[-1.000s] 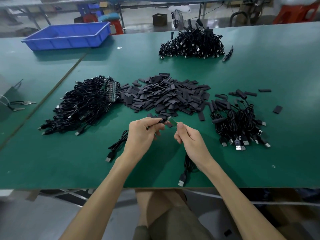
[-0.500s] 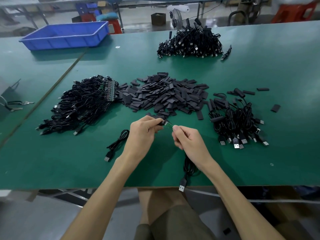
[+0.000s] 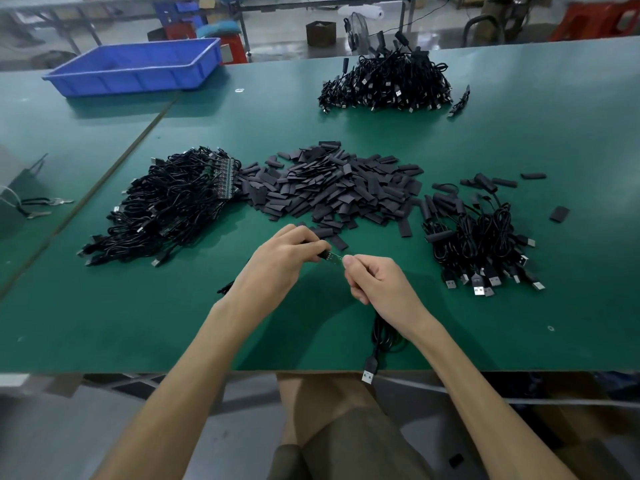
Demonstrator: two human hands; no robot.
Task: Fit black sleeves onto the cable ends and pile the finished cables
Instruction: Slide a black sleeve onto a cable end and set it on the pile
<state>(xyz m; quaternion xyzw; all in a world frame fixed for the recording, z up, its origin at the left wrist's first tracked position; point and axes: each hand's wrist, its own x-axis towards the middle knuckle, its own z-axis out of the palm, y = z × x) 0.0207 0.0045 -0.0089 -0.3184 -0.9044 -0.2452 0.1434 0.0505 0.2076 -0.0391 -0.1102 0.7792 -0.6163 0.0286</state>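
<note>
**Sleeve and cable end brought together above the surface (image 3: 138, 323).**
Left grip (image 3: 287, 261) pinches a black sleeve (image 3: 323, 253); right grip (image 3: 375, 284) pinches the cable's board end (image 3: 335, 257), aligned for sliding on; finished pile (image 3: 481, 233) waits nearby.

green table (image 3: 519, 133) | sleeve heap (image 3: 332, 188) | cable piles (image 3: 162, 209) (image 3: 478, 244) (image 3: 388, 84) | blue bin (image 3: 138, 65)

Reaching forward with both bare forearms, converging, hands just beside each other, fingertips nearly meeting. Pinching a sleeve (image 3: 324, 253) with the left hand (image 3: 280, 268), back of hand up, fingers curled down over the thumb. Pinching the cable end (image 3: 337, 258) with the right hand (image 3: 377, 285), thumb on top, other fingers folded into the palm.
</note>
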